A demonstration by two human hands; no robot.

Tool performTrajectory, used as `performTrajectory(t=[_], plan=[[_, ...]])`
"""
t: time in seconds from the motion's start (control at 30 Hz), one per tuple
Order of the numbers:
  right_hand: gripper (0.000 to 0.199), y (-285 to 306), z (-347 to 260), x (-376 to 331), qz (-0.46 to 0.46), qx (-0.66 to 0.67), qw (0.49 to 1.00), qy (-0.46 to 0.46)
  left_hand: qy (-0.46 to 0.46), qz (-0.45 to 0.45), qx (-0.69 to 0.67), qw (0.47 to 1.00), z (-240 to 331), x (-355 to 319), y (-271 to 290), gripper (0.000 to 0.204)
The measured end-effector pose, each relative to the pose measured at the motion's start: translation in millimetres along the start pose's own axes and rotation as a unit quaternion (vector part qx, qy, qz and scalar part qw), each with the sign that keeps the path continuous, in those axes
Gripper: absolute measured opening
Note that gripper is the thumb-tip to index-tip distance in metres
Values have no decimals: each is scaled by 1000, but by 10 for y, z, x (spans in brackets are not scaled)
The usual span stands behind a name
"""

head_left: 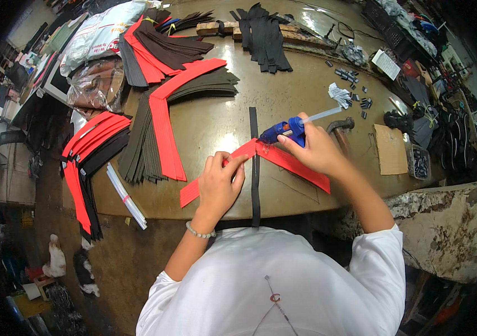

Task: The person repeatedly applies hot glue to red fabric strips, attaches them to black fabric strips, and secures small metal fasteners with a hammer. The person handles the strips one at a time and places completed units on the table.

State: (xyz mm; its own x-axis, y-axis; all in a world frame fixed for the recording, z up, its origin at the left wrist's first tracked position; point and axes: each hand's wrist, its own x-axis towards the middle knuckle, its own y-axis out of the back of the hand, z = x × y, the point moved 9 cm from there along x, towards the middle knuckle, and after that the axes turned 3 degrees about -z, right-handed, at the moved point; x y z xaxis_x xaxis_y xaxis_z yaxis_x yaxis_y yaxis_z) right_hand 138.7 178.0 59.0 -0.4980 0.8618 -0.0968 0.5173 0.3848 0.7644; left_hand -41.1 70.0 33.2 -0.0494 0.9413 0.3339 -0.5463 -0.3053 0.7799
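Note:
My right hand grips a blue hot glue gun, and a translucent glue stick pokes out of its back end. The gun's nozzle is at the bend of a red V-shaped strip, where fine strands show, perhaps glue. On the strip's left arm my left hand is closed, thumb and fingers pinching it near the bend. Crossing the bend, a narrow black strap runs from the table's near edge toward the far side. Whether nozzle and strip touch, I cannot tell.
Fanned stacks of red and dark olive strips cover the table's left, with white glue sticks near its edge. Black strips lie at the back. Right are a hammer, small clips, cardboard and a plastic tub.

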Motion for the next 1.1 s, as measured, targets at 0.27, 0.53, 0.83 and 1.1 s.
performTrajectory(t=[0.27, 0.53, 0.83, 1.1], plan=[[41, -96, -165, -368, -46, 23, 999, 1, 9, -7, -2, 1000, -16, -5, -16, 19], [45, 390, 679, -735, 162, 145, 974, -67, 6, 49, -71, 996, -91, -22, 61, 37], [67, 1430, 1909, -2068, 224, -318, 761, -519, 217, -73, -767, 600, -280, -71, -84, 94], [30, -590, -638, -569, -70, 302, 947, 81, 162, -175, -585, 775, 293, -48, -198, 92]])
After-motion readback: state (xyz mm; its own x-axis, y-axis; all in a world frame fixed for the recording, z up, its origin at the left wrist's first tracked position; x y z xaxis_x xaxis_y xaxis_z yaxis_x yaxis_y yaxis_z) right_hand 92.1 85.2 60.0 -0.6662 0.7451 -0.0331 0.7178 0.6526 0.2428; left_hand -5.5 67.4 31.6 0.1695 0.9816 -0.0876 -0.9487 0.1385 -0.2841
